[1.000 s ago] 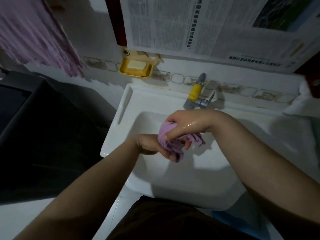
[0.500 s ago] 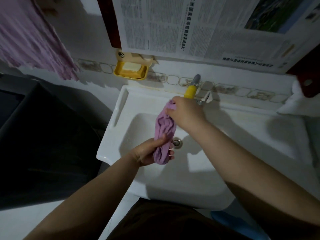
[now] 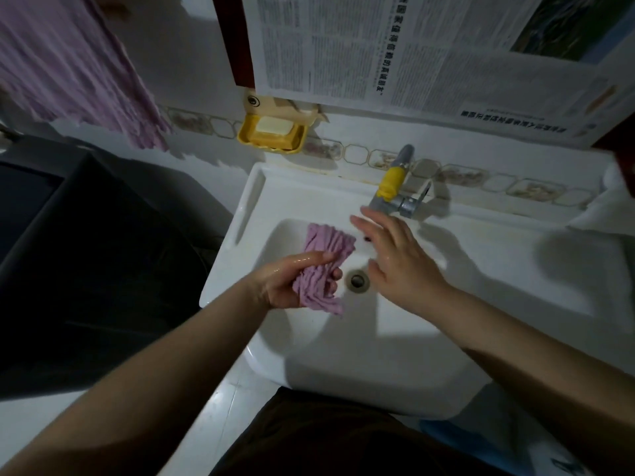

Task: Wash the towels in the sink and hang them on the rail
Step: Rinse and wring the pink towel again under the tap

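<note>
My left hand (image 3: 287, 281) grips a small wet purple towel (image 3: 321, 266), bunched lengthwise, over the left side of the white sink (image 3: 498, 269). The towel's top end fans out above my fist and its bottom end hangs below it. My right hand (image 3: 398, 255) hovers flat with straight fingers above the basin, just right of the towel and not touching it, near the tap (image 3: 395, 190) with its yellow sleeve. Another purple towel (image 3: 68, 67) hangs at the upper left; the rail it hangs from is out of view.
A yellow soap dish (image 3: 273, 132) with a bar of soap is fixed to the wall above the sink's left corner. Newspaper (image 3: 429, 53) covers the wall above. The drain (image 3: 357, 280) lies between my hands. A dark bulky object (image 3: 86, 269) stands left of the sink.
My right hand has let go of the towel's top end and opened beside it. My left hand keeps hold of the towel, now lower over the basin.
</note>
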The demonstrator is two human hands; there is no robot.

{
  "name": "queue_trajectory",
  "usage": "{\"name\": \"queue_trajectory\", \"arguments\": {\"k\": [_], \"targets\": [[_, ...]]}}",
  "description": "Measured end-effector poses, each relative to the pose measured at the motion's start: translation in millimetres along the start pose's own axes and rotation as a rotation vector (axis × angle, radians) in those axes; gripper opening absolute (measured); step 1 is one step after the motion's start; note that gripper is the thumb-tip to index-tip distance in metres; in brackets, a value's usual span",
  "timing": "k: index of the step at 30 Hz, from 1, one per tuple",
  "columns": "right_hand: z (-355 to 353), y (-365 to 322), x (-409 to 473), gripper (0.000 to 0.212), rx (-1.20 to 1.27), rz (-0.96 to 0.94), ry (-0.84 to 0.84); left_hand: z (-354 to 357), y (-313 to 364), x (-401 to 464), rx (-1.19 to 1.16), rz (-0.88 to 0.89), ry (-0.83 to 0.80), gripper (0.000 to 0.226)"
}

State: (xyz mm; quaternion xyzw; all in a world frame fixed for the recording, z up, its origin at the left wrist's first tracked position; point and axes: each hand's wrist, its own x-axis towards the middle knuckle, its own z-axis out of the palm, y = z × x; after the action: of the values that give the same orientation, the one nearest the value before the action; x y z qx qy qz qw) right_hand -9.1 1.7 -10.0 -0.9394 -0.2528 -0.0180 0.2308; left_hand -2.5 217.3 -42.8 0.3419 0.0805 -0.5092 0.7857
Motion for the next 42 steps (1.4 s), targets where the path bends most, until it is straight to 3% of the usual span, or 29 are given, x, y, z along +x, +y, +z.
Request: {"name": "queue_trajectory", "arguments": {"k": [1, 3, 5, 7, 9, 10, 13, 15, 17, 19, 21, 23, 25, 28, 30, 31, 33, 35, 37, 39, 40, 42], "targets": [[-0.3, 6.8, -0.4, 0.077, -0.209, -0.174, -0.004, 5.3, 6.8, -2.2, 0.083, -0.052, -0.063, 0.038], [3.9, 13.6, 5.9, 0.084, -0.362, -0.445, -0.001, 22.1, 16.0, -0.1, 0.284, -0.179, -0.133, 0.021], [9.7, 16.0, 14.2, 0.08, -0.393, -0.543, -0.008, 31.7, 21.2, 9.4, 0.501, -0.311, -0.085, 0.031], [12.3, 12.4, 18.0, 0.077, -0.473, -0.435, -0.047, 30.0, 22.9, 19.8, 0.679, -0.379, 0.049, 0.069], [13.4, 1.8, 18.3, 0.049, -0.484, -0.198, -0.19, 27.2, 22.5, 26.1, 0.932, -0.335, 0.261, 0.105], [15.2, -2.9, 18.5, 0.036, -0.439, -0.062, -0.269, 29.0, 21.7, 27.6, 1.141, -0.281, 0.339, 0.11], [14.3, -12.1, 26.4, 0.019, -0.039, 0.35, -0.594, 29.9, 12.8, 31.5, 1.758, -0.026, 0.433, 0.079], [13.0, -16.7, 29.3, 0.004, 0.304, 0.595, -0.666, 22.1, 13.2, 30.3, 2.117, 0.239, 0.428, 0.046], [13.2, -19.4, 23.5, 0.012, 0.65, 0.814, -0.674, 11.3, 20.2, 31.8, 2.4, 0.613, 0.313, 0.043], [15.7, -21.5, 18.0, 0.021, 1.028, 0.942, -0.668, 8.7, 34.5, 33.6, 2.482, 0.926, 0.139, 0.027], [17.9, -22.1, 14.7, 0.029, 1.399, 1.062, -0.717, 9.0, 47.6, 36.5, 2.508, 1.079, -0.028, 0.014], [18.3, -22.2, 13.9, 0.032, 1.682, 1.075, -0.795, 11.1, 57.4, 38.7, 2.501, 1.192, -0.142, 0.016], [17.6, -16.9, 14.0, 0.034, 1.869, 0.981, -0.879, 13.7, 63.3, 39.4, 2.505, 1.315, -0.178, 0.025], [12.5, -0.4, 14.1, 0.035, 2.019, 0.961, -0.959, 10.5, 61.2, 37.1, 2.56, 1.405, -0.08, 0.025], [6.3, 6.1, 11.8, 0.028, 1.951, 1.091, -0.819, 7.6, 50.6, 35.5, 2.54, 1.268, 0.04, 0.025], [4.9, 5.8, 9.8, 0.022, 1.852, 1.133, -0.697, 11.7, 42.8, 32.4, 2.517, 1.083, 0.154, 0.025], [9.0, 6.7, 2.1, 0.029, 1.574, 1.103, -0.422, 28.4, 31.4, 26.9, 2.369, 0.448, 0.451, 0.026], [17.0, 10.1, -13.1, 0.065, 1.186, 0.867, -0.17, 41.1, 25.9, 27.5, 1.815, -0.121, 0.604, 0.033], [29.0, 19.9, -30.0, 0.086, 0.569, 0.398, -0.08, 47.6, 24.3, 30.5, 1.09, -0.282, 0.592, 0.034], [38.4, 30.5, -37.0, 0.089, 0.023, -0.025, -0.028, 52.8, 18.3, 27.8, 0.601, -0.3, 0.428, 0.03], [40.5, 34.5, -35.4, 0.086, -0.076, -0.15, 0.05, 54.5, 12.1, 26.7, 0.436, -0.306, 0.309, 0.031], [35.4, 32.7, -23.6, 0.059, -0.023, -0.276, 0.233, 59.6, -1.1, 25.1, 0.223, -0.327, 0.069, 0.036]]}}
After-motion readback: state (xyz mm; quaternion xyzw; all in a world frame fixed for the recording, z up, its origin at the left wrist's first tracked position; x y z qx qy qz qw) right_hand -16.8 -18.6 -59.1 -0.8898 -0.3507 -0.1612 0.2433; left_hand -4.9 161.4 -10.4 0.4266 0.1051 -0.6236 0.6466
